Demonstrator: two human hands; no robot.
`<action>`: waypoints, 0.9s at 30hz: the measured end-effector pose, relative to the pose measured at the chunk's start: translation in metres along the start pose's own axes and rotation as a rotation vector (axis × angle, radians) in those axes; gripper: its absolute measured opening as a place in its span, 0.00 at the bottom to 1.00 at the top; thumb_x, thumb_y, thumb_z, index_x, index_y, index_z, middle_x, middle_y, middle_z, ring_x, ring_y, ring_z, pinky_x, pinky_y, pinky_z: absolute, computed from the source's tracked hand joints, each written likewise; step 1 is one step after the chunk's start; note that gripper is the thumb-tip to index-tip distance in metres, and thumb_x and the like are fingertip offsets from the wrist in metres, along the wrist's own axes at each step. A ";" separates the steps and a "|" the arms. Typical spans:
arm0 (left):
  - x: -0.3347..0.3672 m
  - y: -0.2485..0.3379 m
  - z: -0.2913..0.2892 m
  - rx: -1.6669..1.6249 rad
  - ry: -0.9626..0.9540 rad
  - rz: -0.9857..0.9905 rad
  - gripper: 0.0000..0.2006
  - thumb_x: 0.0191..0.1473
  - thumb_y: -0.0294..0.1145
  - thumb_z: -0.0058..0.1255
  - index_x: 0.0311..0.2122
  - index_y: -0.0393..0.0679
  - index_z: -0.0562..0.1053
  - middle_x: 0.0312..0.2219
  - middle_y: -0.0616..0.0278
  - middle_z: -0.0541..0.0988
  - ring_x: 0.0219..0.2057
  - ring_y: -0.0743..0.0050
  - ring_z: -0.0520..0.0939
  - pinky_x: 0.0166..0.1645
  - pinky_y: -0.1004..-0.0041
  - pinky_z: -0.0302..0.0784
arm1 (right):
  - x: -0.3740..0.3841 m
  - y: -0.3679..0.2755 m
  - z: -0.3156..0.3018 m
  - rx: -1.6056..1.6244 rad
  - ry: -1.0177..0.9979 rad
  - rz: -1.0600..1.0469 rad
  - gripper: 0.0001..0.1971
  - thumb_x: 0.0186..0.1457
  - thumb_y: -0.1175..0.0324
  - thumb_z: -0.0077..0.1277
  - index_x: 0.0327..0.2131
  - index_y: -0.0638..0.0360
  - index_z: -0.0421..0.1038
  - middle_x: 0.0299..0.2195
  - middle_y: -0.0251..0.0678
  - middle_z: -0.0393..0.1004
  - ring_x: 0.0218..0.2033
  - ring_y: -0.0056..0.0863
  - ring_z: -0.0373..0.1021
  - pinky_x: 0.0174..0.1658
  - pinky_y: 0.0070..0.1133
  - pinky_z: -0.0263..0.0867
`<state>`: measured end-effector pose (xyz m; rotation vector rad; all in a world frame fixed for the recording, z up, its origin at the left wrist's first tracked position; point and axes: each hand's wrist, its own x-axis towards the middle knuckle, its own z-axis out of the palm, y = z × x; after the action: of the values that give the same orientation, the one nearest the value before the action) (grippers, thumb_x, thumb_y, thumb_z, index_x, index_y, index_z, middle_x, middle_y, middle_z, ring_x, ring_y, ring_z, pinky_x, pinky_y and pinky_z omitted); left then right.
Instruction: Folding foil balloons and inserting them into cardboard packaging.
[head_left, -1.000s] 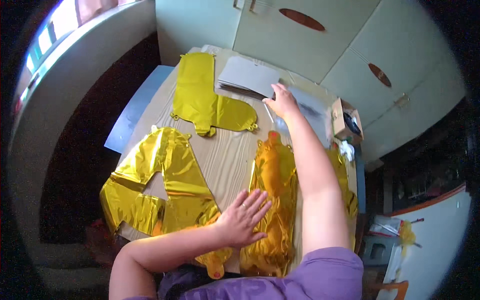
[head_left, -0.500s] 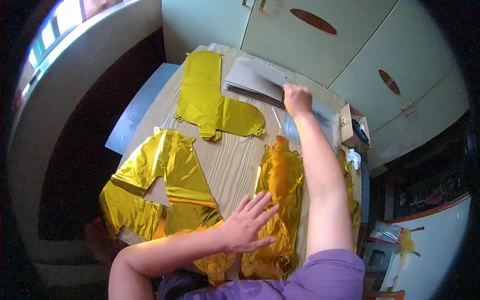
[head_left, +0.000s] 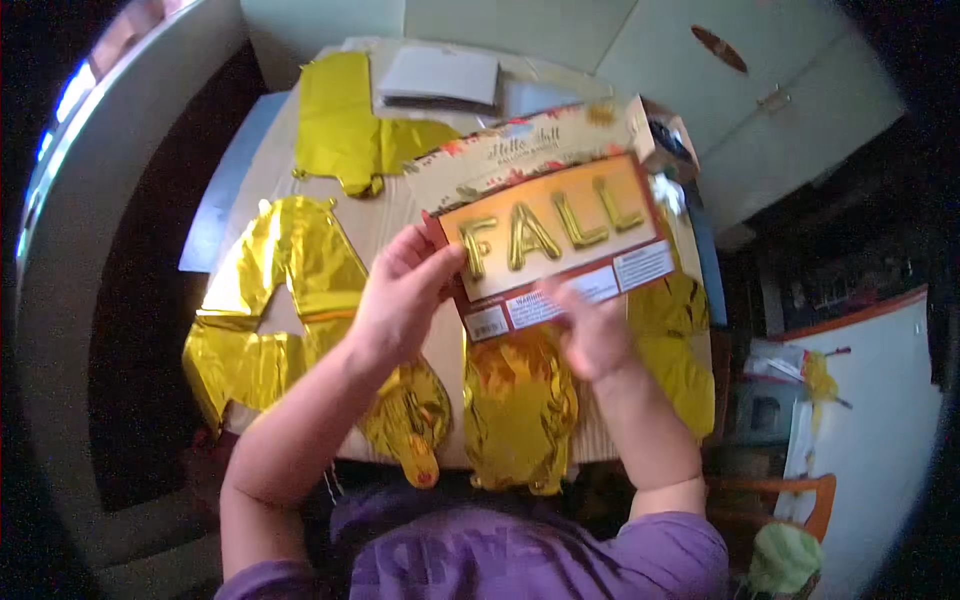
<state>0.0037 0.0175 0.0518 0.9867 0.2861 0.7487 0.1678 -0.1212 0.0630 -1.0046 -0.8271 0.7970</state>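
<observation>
My left hand [head_left: 408, 300] pinches the card [head_left: 550, 225] by its left edge above the balloons [head_left: 520, 405], my right hand's [head_left: 602, 340] grip too blurred to tell; a one-sided hold could let it droop.

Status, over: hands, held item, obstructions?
Left hand grips orange-and-cream printed card. Right hand blurred at its lower edge, grip unclear. Card hides top of one gold foil balloon.

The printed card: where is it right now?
In the head view, the printed card is just right of centre, its left edge pinched by the left hand, the right hand near its lower edge.
</observation>
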 end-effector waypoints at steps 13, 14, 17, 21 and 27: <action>-0.047 -0.037 -0.010 1.632 -0.245 0.625 0.29 0.50 0.31 0.57 0.58 0.44 0.66 0.53 0.48 0.70 0.57 0.46 0.68 0.59 0.56 0.66 | -0.063 0.033 -0.081 -0.952 0.257 0.040 0.22 0.52 0.73 0.60 0.50 0.65 0.67 0.21 0.33 0.75 0.21 0.23 0.70 0.27 0.21 0.65; -0.053 -0.043 -0.012 1.591 -0.424 0.611 0.25 0.50 0.30 0.57 0.55 0.43 0.69 0.52 0.50 0.71 0.56 0.47 0.69 0.59 0.56 0.66 | -0.068 0.032 -0.079 -1.072 0.271 -0.035 0.23 0.52 0.72 0.60 0.51 0.65 0.67 0.19 0.32 0.74 0.20 0.24 0.69 0.26 0.21 0.64; -0.063 -0.054 -0.017 1.561 -0.547 0.511 0.19 0.50 0.29 0.55 0.49 0.42 0.74 0.51 0.53 0.73 0.54 0.48 0.71 0.60 0.55 0.66 | -0.095 0.012 -0.063 -1.473 0.162 -0.089 0.32 0.47 0.68 0.64 0.56 0.62 0.65 0.40 0.44 0.74 0.40 0.37 0.71 0.45 0.30 0.67; -0.056 -0.057 -0.025 1.512 -0.594 0.594 0.16 0.49 0.28 0.55 0.45 0.41 0.76 0.47 0.53 0.75 0.53 0.50 0.73 0.59 0.56 0.68 | -0.158 -0.025 -0.055 -1.408 -0.425 -0.034 0.40 0.43 0.68 0.65 0.61 0.57 0.58 0.64 0.52 0.52 0.63 0.48 0.55 0.65 0.41 0.52; -0.048 -0.052 -0.020 1.440 -0.597 0.601 0.14 0.48 0.27 0.55 0.42 0.40 0.78 0.46 0.53 0.76 0.51 0.52 0.75 0.57 0.59 0.70 | -0.194 0.053 -0.074 -1.718 -0.358 -0.776 0.23 0.53 0.70 0.54 0.53 0.57 0.67 0.57 0.46 0.65 0.57 0.41 0.63 0.59 0.38 0.61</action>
<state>-0.0189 -0.0200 -0.0069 2.6787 -0.0642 0.6800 0.1339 -0.3001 -0.0498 -1.7644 -2.1357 -0.6844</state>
